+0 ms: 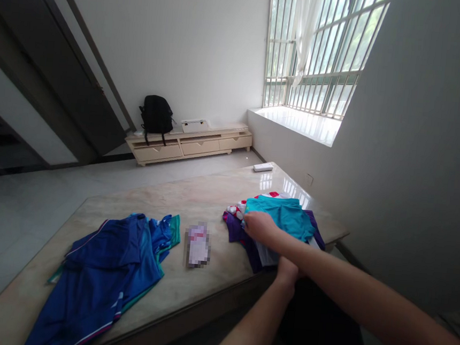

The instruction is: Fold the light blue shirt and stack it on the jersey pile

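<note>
Seen from a head-worn camera: a marble-topped table in a bare white room, with two heaps of clothes on it. At the right end, a stack of folded garments, topped by a teal shirt, with purple fabric and a red-dotted white piece showing beneath. Right hand resting on the near-left edge of that stack, fingers curled down onto the teal and purple cloth, seemingly pinching the edge, though the fingertips are hidden under the knuckles. Right forearm stretching in from the lower right corner, crossing over the table edge. Left hand lower and closer to the body, at the table's front edge just below the stack, knuckles toward the camera; whether open or closed cannot be told from this angle. Stack lying directly ahead of and under the right hand, running away toward the far right corner of the table, so the right hand the nearer of the two. Well apart to the left, a loose pile of blue sportswear with green trim, draped over the front edge. Between the piles, a small blurred-out item. Farther along the table, a white remote. Beyond, a low cabinet with a black backpack on it, and a barred window with a pale curtain.
</note>
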A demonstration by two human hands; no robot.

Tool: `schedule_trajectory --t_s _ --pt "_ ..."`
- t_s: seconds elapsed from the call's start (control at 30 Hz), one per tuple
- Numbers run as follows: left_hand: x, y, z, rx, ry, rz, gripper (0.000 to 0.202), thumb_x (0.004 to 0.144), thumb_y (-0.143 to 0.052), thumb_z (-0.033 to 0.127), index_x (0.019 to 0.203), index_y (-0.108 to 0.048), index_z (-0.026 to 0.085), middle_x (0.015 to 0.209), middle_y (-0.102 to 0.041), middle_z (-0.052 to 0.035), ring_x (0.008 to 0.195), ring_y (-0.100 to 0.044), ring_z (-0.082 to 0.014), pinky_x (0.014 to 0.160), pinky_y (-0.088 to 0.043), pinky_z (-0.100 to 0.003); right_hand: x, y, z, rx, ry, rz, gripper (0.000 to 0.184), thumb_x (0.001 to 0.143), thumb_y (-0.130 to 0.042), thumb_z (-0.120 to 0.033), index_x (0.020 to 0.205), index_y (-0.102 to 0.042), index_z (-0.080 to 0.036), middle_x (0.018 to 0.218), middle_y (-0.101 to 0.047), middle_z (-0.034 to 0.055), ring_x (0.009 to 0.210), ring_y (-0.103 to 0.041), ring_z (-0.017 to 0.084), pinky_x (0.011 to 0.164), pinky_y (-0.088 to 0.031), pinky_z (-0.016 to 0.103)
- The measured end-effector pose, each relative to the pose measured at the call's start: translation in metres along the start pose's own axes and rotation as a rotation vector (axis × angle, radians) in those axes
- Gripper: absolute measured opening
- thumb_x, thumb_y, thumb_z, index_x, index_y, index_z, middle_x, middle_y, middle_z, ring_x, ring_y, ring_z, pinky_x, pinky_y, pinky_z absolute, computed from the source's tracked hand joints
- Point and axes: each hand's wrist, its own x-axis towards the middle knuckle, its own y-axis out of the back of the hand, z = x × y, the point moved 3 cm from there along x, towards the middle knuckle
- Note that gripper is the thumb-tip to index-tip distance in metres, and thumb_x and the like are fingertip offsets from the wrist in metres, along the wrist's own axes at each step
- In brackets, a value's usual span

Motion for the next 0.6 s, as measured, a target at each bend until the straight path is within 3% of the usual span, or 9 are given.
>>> schedule_trajectory --t_s 0.1,0.2,0.27,0.33,0.4,0.47,0.53,0.6 --pt "0.001 0.052 0.043 0.131 -0.049 0.163 0.025 0.098 -0.046 0.026 0.096 -0.068 0.014 0.082 -0.074 -0.0136 0.078 -0.077 -0.0222 0.057 -0.057 -0.025 0.043 0.097 0.009 0.094 -0.069 0.159 0.013 0.09 -0.067 -0.02 0.087 -0.074 -0.01 0.094 -0.076 0.0168 0.095 -0.072 0.03 0.086 -0.058 0.041" --pt "-0.012 0.136 0.104 0.323 -0.166 0.347 0.02 0.09 -0.057 0.03 0.08 -0.067 0.016 0.08 -0.074 -0.0108 0.082 -0.074 -0.0238 0.063 -0.056 -0.028 0.078 0.194 0.014 0.238 -0.127 0.269 0.015 0.092 -0.065 -0.019 0.089 -0.072 -0.006 0.08 -0.073 0.0143 0.076 -0.073 0.024 0.074 -0.061 0.036" --pt "-0.035 0.195 0.147 0.463 -0.238 0.462 0.021 0.086 -0.061 0.032 0.071 -0.065 0.018 0.079 -0.073 -0.011 0.085 -0.072 -0.0272 0.067 -0.053 -0.032 0.085 0.245 0.012 0.349 -0.157 0.367 0.015 0.093 -0.064 -0.016 0.099 -0.068 -0.003 0.078 -0.07 0.0117 0.068 -0.071 0.019 0.068 -0.062 0.035" --pt "-0.066 0.244 0.182 0.607 -0.299 0.569 0.018 0.081 -0.064 0.032 0.069 -0.066 0.019 0.08 -0.073 -0.0112 0.088 -0.071 -0.0302 0.07 -0.051 -0.035 0.077 0.278 0.01 0.546 -0.186 0.467 0.017 0.091 -0.067 -0.01 0.106 -0.065 -0.001 0.079 -0.068 0.0083 0.066 -0.07 0.015 0.065 -0.063 0.034" --pt "-0.103 0.277 0.207 0.876 -0.376 0.726 0.016 0.081 -0.063 0.032 0.073 -0.068 0.019 0.081 -0.074 -0.0121 0.086 -0.07 -0.0311 0.069 -0.048 -0.036 0.06 0.289 0.01 0.755 -0.201 0.496 0.018 0.088 -0.071 -0.007 0.105 -0.067 -0.001 0.078 -0.066 0.0058 0.064 -0.069 0.013 0.063 -0.063 0.033" --pt "-0.135 0.295 0.219 1.145 -0.441 0.849 0.019 0.083 -0.059 0.032 0.079 -0.071 0.019 0.083 -0.075 -0.0125 0.082 -0.069 -0.0292 0.065 -0.046 -0.034 0.038 0.282 0.013 0.881 -0.199 0.426 0.016 0.087 -0.074 -0.01 0.102 -0.071 -0.003 0.076 -0.066 0.0054 0.062 -0.068 0.012 0.059 -0.062 0.03" --pt "-0.16 0.303 0.222 1.309 -0.491 0.86 0.023 0.086 -0.056 0.033 0.087 -0.073 0.019 0.088 -0.076 -0.0117 0.081 -0.069 -0.0265 0.062 -0.043 -0.031 0.016 0.263 0.021 0.963 -0.196 0.313 0.017 0.086 -0.076 -0.013 0.101 -0.075 -0.004 0.073 -0.067 0.0065 0.058 -0.067 0.012 0.053 -0.062 0.027" --pt "-0.176 0.309 0.22 1.398 -0.527 0.791 0.026 0.087 -0.056 0.036 0.096 -0.075 0.02 0.093 -0.077 -0.0095 0.082 -0.068 -0.0248 0.061 -0.04 -0.029 -0.003 0.24 0.032 1.063 -0.183 0.188 0.018 0.086 -0.077 -0.014 0.101 -0.077 -0.005 0.07 -0.068 0.0075 0.054 -0.067 0.014 0.048 -0.061 0.025"
